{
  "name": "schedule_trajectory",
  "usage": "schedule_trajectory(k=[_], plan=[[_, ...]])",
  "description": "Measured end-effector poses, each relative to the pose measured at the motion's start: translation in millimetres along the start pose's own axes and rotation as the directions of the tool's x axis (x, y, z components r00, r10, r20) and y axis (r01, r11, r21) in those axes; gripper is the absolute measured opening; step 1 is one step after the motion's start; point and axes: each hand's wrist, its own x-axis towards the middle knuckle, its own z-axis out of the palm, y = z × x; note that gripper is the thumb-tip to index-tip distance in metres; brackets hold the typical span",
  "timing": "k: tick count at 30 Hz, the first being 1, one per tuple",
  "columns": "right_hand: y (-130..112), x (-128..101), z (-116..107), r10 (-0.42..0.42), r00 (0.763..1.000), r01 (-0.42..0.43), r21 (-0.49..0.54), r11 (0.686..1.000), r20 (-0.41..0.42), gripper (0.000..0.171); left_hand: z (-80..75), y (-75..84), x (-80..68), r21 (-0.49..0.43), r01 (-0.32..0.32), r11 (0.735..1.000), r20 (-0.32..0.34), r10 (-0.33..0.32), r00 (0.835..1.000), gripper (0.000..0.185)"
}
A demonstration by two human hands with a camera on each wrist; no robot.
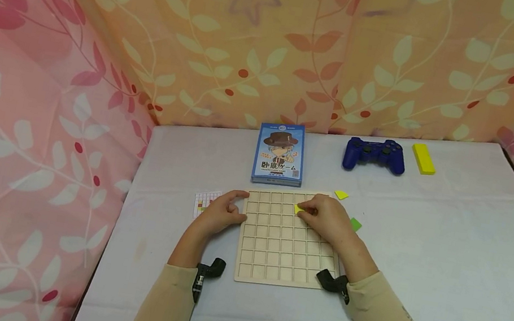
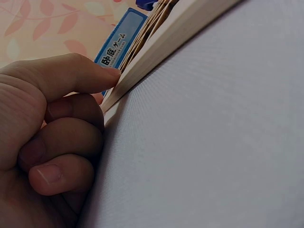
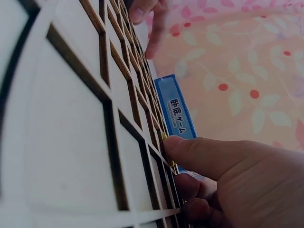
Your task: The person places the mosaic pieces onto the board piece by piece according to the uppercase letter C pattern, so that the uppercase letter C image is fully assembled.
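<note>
Risk: yellow tile [image 1: 299,209] may tilt or miss its cell | right hand [image 1: 326,218] fingers pinch it on wooden grid board [image 1: 281,256], upper rows | left hand [image 1: 223,212] fingers curled against board edge; weak hold lets board slide on worktop [image 1: 450,263].

The blue card box [image 1: 281,154], at twelve o'clock from the wooden grid board [image 1: 288,239], reads "卧底ゲーム" in bold characters; its smaller print is illegible.
</note>
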Motion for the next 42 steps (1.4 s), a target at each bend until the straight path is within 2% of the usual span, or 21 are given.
schedule_trajectory(k=[8,12,17,26,35,42], plan=[[2,-1,-1,-0.031,0.999,0.031,0.016,0.999,0.013,0.026,1.8,-1.3,-1.0,0.005,0.013,1.000,-0.019,-0.013,1.000,0.063],[0,-4,-6,-0.029,1.000,0.029,0.068,0.997,-0.001,0.033,2.4,-1.4,-1.3,0.008,0.010,1.000,-0.023,-0.009,1.000,0.063],[-10,-11,-21,0.012,0.999,-0.008,0.111,0.994,-0.033,0.035,3.0,-1.1,-1.7,0.018,0.008,1.000,-0.025,-0.008,1.000,0.063],[-24,-26,-48,-0.005,0.995,0.017,0.127,0.992,-0.101,0.028,1.9,-1.7,-0.9,0.032,0.020,0.999,-0.034,-0.019,0.999,0.063],[-25,-42,-77,0.031,0.988,-0.015,0.101,0.995,-0.155,0.028,2.2,-2.1,-0.4,0.037,0.017,0.999,-0.034,-0.015,0.999,0.063],[-20,-55,-96,0.080,0.978,-0.057,0.127,0.990,-0.191,0.027,2.0,-1.8,-0.8,0.028,0.006,1.000,-0.027,-0.005,1.000,0.063]])
